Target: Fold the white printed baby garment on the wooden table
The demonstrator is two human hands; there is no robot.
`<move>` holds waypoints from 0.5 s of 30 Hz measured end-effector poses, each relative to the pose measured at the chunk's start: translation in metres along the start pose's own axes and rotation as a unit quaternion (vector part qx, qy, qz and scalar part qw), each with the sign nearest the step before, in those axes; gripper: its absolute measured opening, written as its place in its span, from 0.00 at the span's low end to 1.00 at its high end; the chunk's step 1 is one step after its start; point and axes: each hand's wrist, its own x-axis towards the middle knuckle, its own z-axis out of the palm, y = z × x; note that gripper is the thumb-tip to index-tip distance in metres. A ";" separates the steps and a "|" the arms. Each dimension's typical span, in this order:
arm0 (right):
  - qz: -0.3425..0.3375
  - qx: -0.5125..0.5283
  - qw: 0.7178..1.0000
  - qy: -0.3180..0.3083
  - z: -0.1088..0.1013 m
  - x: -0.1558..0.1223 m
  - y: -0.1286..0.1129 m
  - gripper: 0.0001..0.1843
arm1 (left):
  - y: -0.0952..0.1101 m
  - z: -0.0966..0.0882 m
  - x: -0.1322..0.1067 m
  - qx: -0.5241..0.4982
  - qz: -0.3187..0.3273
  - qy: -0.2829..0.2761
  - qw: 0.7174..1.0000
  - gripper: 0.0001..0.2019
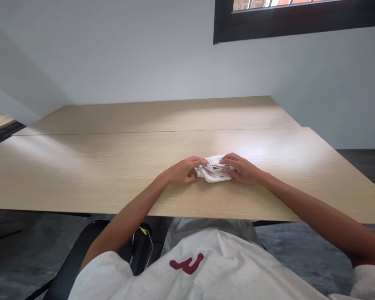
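Observation:
A white cloth [217,176], folded into a small layered bundle with faint printed marks, lies on the wooden table near its front edge. My left hand [187,168] grips its left end, fingers over the top and thumb low at the side. From the right, my right hand [242,168] pinches the other end, with its fingers on the upper folds and its thumb against the front. The fold openings face me between both hands. What the cloth is when spread out cannot be told.
Two pale wooden tables [81,166] stand edge to edge against a white wall [128,50]. A dark-framed window [223,25] is at the upper right. Below the front edge, a black chair [81,246] with a white cable stands at my left.

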 end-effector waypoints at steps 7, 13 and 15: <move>-0.012 -0.003 1.000 -0.018 -0.004 -0.002 -0.003 0.21 | 0.005 0.001 0.002 0.031 0.022 0.025 0.999 0.28; -0.009 -0.051 0.998 -0.034 -0.005 -0.002 -0.009 0.35 | 0.010 0.006 0.005 0.076 -0.006 0.033 0.997 0.24; 0.009 -0.056 0.998 -0.023 -0.003 -0.001 -0.010 0.33 | 0.011 0.010 0.007 0.096 -0.029 0.048 0.994 0.19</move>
